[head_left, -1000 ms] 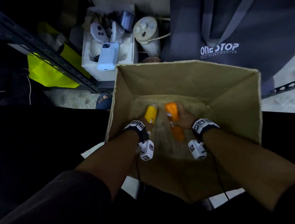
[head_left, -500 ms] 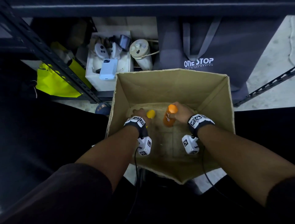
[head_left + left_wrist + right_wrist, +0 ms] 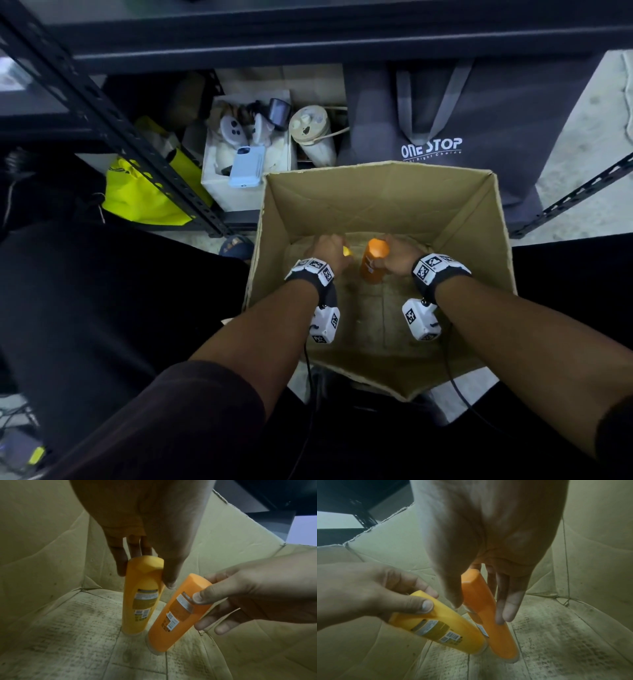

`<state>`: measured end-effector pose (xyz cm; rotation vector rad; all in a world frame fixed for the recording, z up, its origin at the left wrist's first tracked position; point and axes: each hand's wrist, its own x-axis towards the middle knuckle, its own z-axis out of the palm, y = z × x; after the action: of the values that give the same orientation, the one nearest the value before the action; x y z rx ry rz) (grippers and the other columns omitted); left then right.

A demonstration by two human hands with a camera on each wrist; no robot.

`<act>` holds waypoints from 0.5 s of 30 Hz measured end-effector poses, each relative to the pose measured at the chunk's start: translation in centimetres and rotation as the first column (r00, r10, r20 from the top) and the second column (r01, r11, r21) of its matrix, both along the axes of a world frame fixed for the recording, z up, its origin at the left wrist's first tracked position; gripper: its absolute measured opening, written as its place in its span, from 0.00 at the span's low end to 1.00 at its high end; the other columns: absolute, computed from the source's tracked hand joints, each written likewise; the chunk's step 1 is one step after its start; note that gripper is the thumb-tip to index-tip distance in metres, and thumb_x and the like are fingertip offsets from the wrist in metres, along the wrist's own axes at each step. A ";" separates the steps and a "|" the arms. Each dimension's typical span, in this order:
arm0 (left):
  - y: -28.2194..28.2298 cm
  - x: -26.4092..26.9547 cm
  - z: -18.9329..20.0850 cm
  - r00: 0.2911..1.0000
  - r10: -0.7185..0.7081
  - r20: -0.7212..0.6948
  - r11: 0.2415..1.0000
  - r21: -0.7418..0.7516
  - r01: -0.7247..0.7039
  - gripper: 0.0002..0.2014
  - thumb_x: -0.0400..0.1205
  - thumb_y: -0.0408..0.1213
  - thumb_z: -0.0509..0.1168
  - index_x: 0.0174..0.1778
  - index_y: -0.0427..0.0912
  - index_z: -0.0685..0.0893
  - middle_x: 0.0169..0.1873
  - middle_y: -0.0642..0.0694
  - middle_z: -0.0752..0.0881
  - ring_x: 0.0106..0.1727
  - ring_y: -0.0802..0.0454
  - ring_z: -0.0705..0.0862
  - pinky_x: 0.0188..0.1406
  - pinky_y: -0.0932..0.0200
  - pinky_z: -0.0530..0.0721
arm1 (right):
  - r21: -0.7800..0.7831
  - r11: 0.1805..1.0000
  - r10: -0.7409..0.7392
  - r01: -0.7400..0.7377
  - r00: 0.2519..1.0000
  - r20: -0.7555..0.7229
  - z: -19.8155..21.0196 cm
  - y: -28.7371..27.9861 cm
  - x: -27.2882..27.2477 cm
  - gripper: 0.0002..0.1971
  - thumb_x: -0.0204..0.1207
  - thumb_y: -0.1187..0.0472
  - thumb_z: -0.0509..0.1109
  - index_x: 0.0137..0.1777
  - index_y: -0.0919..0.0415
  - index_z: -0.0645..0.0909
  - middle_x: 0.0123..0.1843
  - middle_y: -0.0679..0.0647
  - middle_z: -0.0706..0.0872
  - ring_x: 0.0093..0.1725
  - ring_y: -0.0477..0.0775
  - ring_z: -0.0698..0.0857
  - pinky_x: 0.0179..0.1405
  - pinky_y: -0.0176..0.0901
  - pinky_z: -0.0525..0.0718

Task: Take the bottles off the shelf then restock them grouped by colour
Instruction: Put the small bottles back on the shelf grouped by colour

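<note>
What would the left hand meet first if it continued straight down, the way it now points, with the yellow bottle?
Probably nothing new: the yellow bottle the left hand grips already seems to stand on the cardboard box floor.

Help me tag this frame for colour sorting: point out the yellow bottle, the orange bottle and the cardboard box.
yellow bottle [image 3: 137, 609]: left wrist view, on its back label.
orange bottle [image 3: 173, 615]: left wrist view, mid-body beside the label.
cardboard box [image 3: 376, 202]: head view, bare inner far wall.
</note>
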<state>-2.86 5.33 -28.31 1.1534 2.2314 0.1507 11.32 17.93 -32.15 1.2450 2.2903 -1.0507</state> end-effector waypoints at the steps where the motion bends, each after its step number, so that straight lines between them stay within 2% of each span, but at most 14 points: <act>1: 0.1 0.0 -0.1 1.000 0.008 0.003 1.000 0.004 -0.008 0.23 0.84 0.47 0.72 0.73 0.42 0.84 0.67 0.35 0.85 0.70 0.36 0.82 0.66 0.45 0.83 | -0.010 1.000 -0.003 0.003 1.000 0.002 0.0 -0.1 -0.1 0.37 0.75 0.54 0.79 0.82 0.56 0.68 0.75 0.61 0.80 0.69 0.64 0.81 0.55 0.44 0.73; 6: 0.8 0.0 -0.9 0.999 -0.031 0.027 0.999 0.012 0.031 0.24 0.82 0.47 0.74 0.74 0.45 0.83 0.69 0.38 0.86 0.71 0.37 0.82 0.67 0.48 0.82 | -0.039 0.999 -0.018 0.018 1.000 0.000 0.3 -0.4 -0.2 0.38 0.75 0.55 0.79 0.83 0.57 0.67 0.74 0.62 0.80 0.66 0.65 0.82 0.56 0.49 0.81; 8: 1.0 0.0 -1.2 0.997 0.010 0.073 1.000 0.011 -0.011 0.26 0.81 0.46 0.75 0.75 0.45 0.81 0.71 0.38 0.84 0.72 0.36 0.81 0.67 0.49 0.82 | -0.045 0.999 -0.014 0.014 1.000 -0.003 0.5 -0.5 -0.2 0.39 0.75 0.56 0.79 0.83 0.57 0.66 0.73 0.63 0.80 0.65 0.65 0.83 0.58 0.51 0.82; 11: 0.8 0.2 -1.9 0.975 0.096 0.198 0.995 0.014 -0.100 0.28 0.84 0.44 0.72 0.79 0.44 0.75 0.73 0.36 0.80 0.73 0.34 0.80 0.69 0.48 0.80 | -0.073 0.997 -0.026 0.025 1.000 -0.010 0.7 -0.6 -0.1 0.37 0.74 0.57 0.80 0.81 0.58 0.68 0.69 0.63 0.82 0.62 0.65 0.84 0.57 0.53 0.85; 14: 0.4 0.5 -2.6 0.943 0.133 0.305 0.987 0.044 -0.153 0.26 0.84 0.40 0.71 0.77 0.43 0.73 0.70 0.34 0.80 0.69 0.33 0.81 0.68 0.45 0.80 | -0.131 0.990 -0.060 0.055 0.998 -0.037 0.8 -0.8 -0.1 0.33 0.72 0.58 0.81 0.76 0.58 0.73 0.64 0.64 0.86 0.56 0.67 0.89 0.53 0.66 0.90; 15: 0.3 0.6 -2.7 0.934 0.145 0.328 0.984 0.050 -0.170 0.26 0.84 0.39 0.72 0.77 0.43 0.73 0.70 0.35 0.80 0.70 0.33 0.81 0.69 0.45 0.80 | -0.137 0.988 -0.079 0.072 0.996 -0.044 0.8 -0.9 -0.1 0.34 0.72 0.59 0.81 0.76 0.57 0.72 0.64 0.63 0.86 0.56 0.67 0.89 0.53 0.68 0.90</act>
<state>-2.31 5.66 -31.04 0.9115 2.0349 0.4629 11.21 17.01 -31.35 1.2728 2.1810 -1.2540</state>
